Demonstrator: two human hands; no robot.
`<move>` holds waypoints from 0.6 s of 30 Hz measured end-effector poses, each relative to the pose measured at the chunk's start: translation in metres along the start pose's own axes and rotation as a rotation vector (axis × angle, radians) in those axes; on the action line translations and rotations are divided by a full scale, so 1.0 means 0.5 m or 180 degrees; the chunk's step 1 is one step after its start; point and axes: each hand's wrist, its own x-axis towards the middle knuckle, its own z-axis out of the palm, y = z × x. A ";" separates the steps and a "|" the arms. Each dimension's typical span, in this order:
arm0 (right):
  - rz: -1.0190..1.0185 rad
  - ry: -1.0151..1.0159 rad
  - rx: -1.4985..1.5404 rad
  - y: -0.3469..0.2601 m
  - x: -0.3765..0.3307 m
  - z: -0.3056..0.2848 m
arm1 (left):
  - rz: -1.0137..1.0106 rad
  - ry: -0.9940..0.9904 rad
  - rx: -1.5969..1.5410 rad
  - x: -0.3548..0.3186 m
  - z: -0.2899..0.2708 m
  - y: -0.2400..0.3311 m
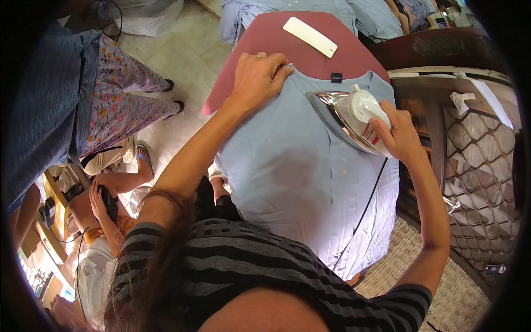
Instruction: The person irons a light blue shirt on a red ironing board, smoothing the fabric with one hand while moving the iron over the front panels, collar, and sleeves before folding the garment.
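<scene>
A light blue garment [265, 160] with a row of small buttons lies spread over a maroon ironing board [260, 36]. At its far left corner, the curled fingers of my left hand [259, 80] pinch the cloth edge. My right hand [401, 131] wraps round the handle of a white iron [360, 108]. The iron's shiny metal base rests on the garment's upper right part, its tip pointing to the far left. A black cord [362, 216] trails from the iron toward me across the cloth. Beside the neckline shows a dark label [336, 77].
A white strip [311, 36] lies on the board's far end. More light blue cloth [293, 5] is heaped beyond it. To the left stands a person in flowered trousers [116, 94]; another sits lower, hand on a dark object [107, 202]. A metal lattice [481, 166] flanks the right.
</scene>
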 end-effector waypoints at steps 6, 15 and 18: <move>0.0139 -0.0118 -0.0001 -0.022 0.010 0.005 | 0.0042 0.0156 -0.0073 -0.004 0.005 -0.003; 0.0089 -0.0072 0.0066 -0.014 0.004 0.007 | 0.0103 0.0157 0.0061 -0.002 0.005 0.000; 0.0086 -0.0055 0.0059 -0.010 0.002 0.008 | 0.0057 0.0060 0.0028 -0.001 0.001 0.002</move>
